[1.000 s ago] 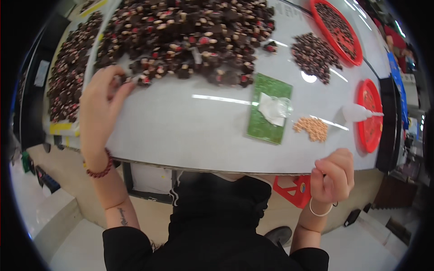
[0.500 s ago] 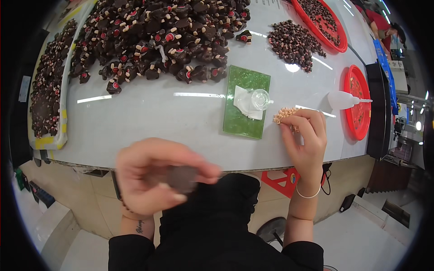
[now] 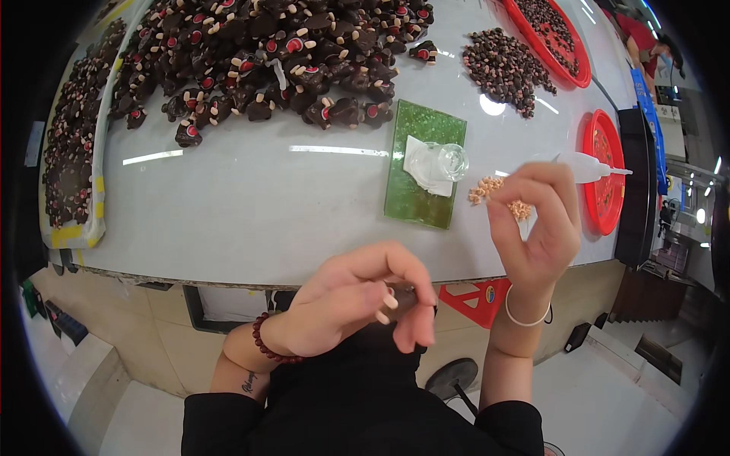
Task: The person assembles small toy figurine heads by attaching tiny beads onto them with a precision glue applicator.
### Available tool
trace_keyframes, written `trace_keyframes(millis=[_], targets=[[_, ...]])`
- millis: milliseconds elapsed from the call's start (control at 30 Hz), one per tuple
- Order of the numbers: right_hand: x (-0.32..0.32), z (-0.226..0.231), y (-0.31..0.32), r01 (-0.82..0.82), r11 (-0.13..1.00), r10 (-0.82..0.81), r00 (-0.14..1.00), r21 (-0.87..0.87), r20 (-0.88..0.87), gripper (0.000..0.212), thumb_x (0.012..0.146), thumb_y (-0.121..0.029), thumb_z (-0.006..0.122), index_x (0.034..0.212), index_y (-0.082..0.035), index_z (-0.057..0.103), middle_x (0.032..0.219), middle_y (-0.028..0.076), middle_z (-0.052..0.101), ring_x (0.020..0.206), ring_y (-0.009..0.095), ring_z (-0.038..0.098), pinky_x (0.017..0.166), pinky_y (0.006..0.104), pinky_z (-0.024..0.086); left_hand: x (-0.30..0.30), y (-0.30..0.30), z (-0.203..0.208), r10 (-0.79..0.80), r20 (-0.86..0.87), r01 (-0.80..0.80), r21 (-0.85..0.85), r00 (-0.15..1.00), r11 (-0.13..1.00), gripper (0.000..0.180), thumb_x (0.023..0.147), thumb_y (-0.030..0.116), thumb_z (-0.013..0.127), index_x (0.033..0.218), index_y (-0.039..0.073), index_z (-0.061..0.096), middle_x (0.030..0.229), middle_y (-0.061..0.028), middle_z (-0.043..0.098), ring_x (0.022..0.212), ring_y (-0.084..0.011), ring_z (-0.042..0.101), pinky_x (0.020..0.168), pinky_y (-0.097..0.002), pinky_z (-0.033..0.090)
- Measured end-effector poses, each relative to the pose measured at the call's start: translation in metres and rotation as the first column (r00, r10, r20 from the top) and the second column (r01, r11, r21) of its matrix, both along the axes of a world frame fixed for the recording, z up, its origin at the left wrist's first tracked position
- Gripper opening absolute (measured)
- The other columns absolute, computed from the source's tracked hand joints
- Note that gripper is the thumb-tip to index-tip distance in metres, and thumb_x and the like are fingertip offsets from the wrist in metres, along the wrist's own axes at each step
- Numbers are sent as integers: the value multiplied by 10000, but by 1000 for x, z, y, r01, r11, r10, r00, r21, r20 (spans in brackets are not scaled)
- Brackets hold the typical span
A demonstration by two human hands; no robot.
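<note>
My left hand curls around a small dark brown figure above the table's near edge. Small pale oval pieces stick out of the figure beside the thumb. My right hand is raised by a little heap of pale, beige pieces, thumb and forefinger pinched together. Whatever is between those fingertips is too small to make out. Left of the heap lies a green board bearing a white paper or cloth and a clear round cup.
A large pile of dark figures with red and pale parts covers the far left. A long tray of similar ones stands beyond it. Dark small pieces, two red trays and a white squeeze bottle lie at right.
My left hand has moved right with the dark brown figure and turned, bringing its pale pieces into view. My right hand has lifted off the beige heap, shifting slightly right.
</note>
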State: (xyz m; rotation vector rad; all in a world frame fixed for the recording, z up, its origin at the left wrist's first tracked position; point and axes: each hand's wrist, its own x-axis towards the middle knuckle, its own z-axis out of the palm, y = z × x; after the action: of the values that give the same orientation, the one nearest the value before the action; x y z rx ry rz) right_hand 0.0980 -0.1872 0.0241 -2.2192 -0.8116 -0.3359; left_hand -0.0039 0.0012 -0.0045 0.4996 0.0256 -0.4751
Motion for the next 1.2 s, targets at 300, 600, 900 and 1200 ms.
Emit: trace_keyframes(millis=[300, 600, 900, 1200], targets=[[27, 0, 17, -142, 969, 181, 964, -201, 195, 177, 580, 32, 676, 725, -44, 611, 795, 44, 568, 733, 211, 486, 603, 284, 413, -6, 3, -6, 102, 102, -107, 40, 990, 993, 245, 830, 175, 620, 972, -15, 558, 772, -104, 569, 624, -137, 556, 543, -216, 442], [25, 1, 18, -137, 965, 184, 962, -225, 203, 182, 568, 37, 674, 718, -44, 609, 789, 48, 566, 719, 211, 485, 595, 283, 412, -6, 6, -9, 86, 118, -91, 34, 989, 995, 250, 819, 184, 661, 959, 26, 526, 764, -82, 541, 628, -110, 518, 538, -205, 428], [-24, 18, 15, -204, 967, 170, 963, 151, 210, 206, 598, -71, 751, 759, -164, 661, 827, -4, 523, 684, 143, 505, 536, 281, 360, -3, 7, -11, -16, 129, 36, -155, 992, 987, 231, 935, 146, 471, 1115, 4, 488, 842, -86, 606, 628, -68, 555, 592, -201, 444], [-47, 4, 19, -134, 812, 321, 916, 568, -242, 124, 715, -97, 670, 799, -134, 586, 860, 12, 483, 695, 138, 459, 602, 263, 357, -3, -5, -9, -102, -9, 97, -232, 995, 968, 250, 932, 263, 482, 998, 26, 441, 668, -57, 485, 461, -85, 399, 422, -216, 336]])
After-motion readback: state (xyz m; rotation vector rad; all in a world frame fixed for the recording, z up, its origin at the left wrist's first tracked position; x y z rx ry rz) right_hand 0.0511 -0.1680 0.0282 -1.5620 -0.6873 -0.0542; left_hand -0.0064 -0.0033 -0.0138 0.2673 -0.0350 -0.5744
